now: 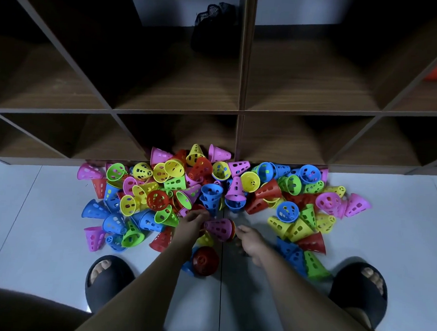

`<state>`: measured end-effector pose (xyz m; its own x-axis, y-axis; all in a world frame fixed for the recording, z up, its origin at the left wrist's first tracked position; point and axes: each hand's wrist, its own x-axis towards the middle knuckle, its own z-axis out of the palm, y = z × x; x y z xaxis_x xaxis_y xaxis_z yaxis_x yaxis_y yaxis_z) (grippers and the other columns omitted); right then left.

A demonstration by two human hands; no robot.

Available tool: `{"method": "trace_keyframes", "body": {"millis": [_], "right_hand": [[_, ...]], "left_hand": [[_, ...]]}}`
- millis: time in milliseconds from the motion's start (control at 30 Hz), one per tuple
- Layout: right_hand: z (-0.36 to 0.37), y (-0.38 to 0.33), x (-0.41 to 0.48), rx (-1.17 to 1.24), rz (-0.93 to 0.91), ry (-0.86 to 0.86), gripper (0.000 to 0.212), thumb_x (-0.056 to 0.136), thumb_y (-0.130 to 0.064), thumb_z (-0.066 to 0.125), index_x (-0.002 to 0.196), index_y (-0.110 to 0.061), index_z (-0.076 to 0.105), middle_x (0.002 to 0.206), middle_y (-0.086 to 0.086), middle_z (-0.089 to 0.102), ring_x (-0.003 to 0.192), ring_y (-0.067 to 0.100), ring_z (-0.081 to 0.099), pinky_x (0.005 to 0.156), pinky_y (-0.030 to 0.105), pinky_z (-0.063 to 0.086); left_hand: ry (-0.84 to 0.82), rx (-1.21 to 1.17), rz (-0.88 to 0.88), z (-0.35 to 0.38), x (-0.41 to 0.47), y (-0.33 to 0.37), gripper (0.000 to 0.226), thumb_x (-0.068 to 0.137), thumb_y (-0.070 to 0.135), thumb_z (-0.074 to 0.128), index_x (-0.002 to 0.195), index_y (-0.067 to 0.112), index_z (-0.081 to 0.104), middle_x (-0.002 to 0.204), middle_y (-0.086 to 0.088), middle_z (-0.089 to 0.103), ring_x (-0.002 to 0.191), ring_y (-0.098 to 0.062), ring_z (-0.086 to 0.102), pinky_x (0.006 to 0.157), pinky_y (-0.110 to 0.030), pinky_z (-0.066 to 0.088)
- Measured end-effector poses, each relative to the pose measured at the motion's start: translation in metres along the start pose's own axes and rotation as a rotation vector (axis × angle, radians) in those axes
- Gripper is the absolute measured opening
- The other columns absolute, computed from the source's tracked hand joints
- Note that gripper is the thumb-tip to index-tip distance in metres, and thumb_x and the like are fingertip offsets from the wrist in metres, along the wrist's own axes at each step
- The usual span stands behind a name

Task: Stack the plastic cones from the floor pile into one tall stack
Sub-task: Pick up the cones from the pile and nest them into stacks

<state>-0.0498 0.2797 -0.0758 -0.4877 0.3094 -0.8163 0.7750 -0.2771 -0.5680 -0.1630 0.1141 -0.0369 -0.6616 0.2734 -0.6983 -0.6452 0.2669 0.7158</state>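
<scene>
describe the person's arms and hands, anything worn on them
Both forearms are bare as far as the picture shows, with no sleeves in view. The left hand and the right hand wear no gloves. No watch, bracelet or ring can be seen, though the dim light makes small items hard to rule out. The only clothing near them is dark slides on the feet.

A storage corner indoors, likely a playroom or home — dark wooden cubby shelving stands on pale floor tiles, bright perforated plastic cones are heaped below, and the person wears black slippers.
</scene>
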Motion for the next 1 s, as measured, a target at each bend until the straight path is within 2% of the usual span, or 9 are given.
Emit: {"method": "trace_keyframes", "body": {"millis": [167,300,433,500,600,733,833,933,1000], "right_hand": [[-0.006,0.007,0.003,-0.035,0.062,0.102,0.025,0.108,-0.022,0.046,0.101,-0.024,0.07,0.101,0.008,0.076,0.085,0.029,0.072,0.068,0.037,0.057],[-0.015,0.011,0.011,-0.143,0.069,0.18,0.023,0.099,-0.022,0.05,0.1,-0.02,0.073,0.102,0.005,0.076,0.097,0.03,0.072,0.086,0.05,0.064],[-0.021,-0.013,-0.003,-0.226,-0.027,0.329,0.024,0.103,-0.022,0.048,0.114,-0.019,0.07,0.111,0.001,0.067,0.103,0.024,0.064,0.072,0.031,0.054],[-0.025,-0.027,-0.005,-0.237,-0.12,0.393,0.02,0.103,-0.02,0.05,0.111,-0.024,0.068,0.107,-0.003,0.065,0.101,0.024,0.065,0.075,0.034,0.055],[-0.021,-0.048,-0.006,0.055,-0.229,0.34,0.016,0.1,-0.014,0.061,0.107,-0.028,0.065,0.112,-0.002,0.07,0.097,0.019,0.071,0.085,0.04,0.063],[-0.013,-0.077,-0.009,0.382,-0.244,0.164,0.029,0.102,-0.014,0.062,0.127,-0.03,0.062,0.119,0.002,0.069,0.106,0.018,0.071,0.075,0.03,0.058],[-0.009,-0.085,-0.007,0.47,-0.203,0.093,0.037,0.105,-0.01,0.057,0.135,-0.031,0.059,0.12,0.004,0.068,0.109,0.019,0.068,0.089,0.039,0.058],[-0.007,-0.084,-0.004,0.51,-0.13,0.081,0.031,0.106,-0.01,0.054,0.13,-0.027,0.065,0.119,0.003,0.071,0.108,0.02,0.07,0.088,0.037,0.057],[-0.007,-0.082,-0.001,0.521,-0.116,0.098,0.026,0.107,-0.009,0.053,0.121,-0.024,0.069,0.122,0.002,0.071,0.112,0.02,0.07,0.09,0.036,0.057]], "left_hand": [[-0.119,0.098,-0.02,0.011,-0.005,-0.009,0.025,0.098,0.028,0.073,0.122,0.02,0.07,0.123,-0.014,0.07,0.115,-0.032,0.068,0.103,-0.046,0.059],[-0.092,0.114,-0.009,0.006,-0.004,-0.01,0.024,0.098,0.027,0.071,0.121,0.019,0.071,0.118,-0.011,0.074,0.115,-0.031,0.07,0.103,-0.047,0.057],[0.015,0.098,-0.013,-0.011,-0.003,-0.009,0.02,0.101,0.026,0.068,0.118,0.017,0.071,0.115,-0.009,0.076,0.11,-0.026,0.071,0.099,-0.046,0.059],[0.104,0.092,-0.011,-0.021,-0.002,-0.01,0.017,0.102,0.025,0.067,0.117,0.019,0.07,0.112,-0.008,0.076,0.107,-0.027,0.072,0.094,-0.045,0.061],[0.206,0.008,-0.017,-0.034,-0.001,-0.011,0.019,0.101,0.025,0.069,0.119,0.022,0.069,0.11,-0.007,0.077,0.104,-0.027,0.073,0.086,-0.041,0.06],[0.216,-0.049,0.033,-0.037,0.002,0.001,0.015,0.101,0.024,0.068,0.11,0.013,0.068,0.106,-0.01,0.073,0.099,-0.029,0.066,0.082,-0.042,0.053],[0.185,-0.025,0.092,-0.032,0.004,0.017,0.016,0.101,0.025,0.067,0.105,0.009,0.067,0.1,-0.006,0.069,0.096,-0.027,0.06,0.08,-0.041,0.046],[0.163,-0.013,0.111,-0.029,0.006,0.032,0.013,0.101,0.028,0.068,0.11,0.022,0.074,0.115,0.002,0.075,0.109,-0.02,0.066,0.085,-0.039,0.049],[0.149,-0.014,0.111,-0.025,0.004,0.042,0.016,0.103,0.027,0.067,0.116,0.022,0.074,0.118,0.004,0.074,0.111,-0.015,0.066,0.081,-0.034,0.05]]}}
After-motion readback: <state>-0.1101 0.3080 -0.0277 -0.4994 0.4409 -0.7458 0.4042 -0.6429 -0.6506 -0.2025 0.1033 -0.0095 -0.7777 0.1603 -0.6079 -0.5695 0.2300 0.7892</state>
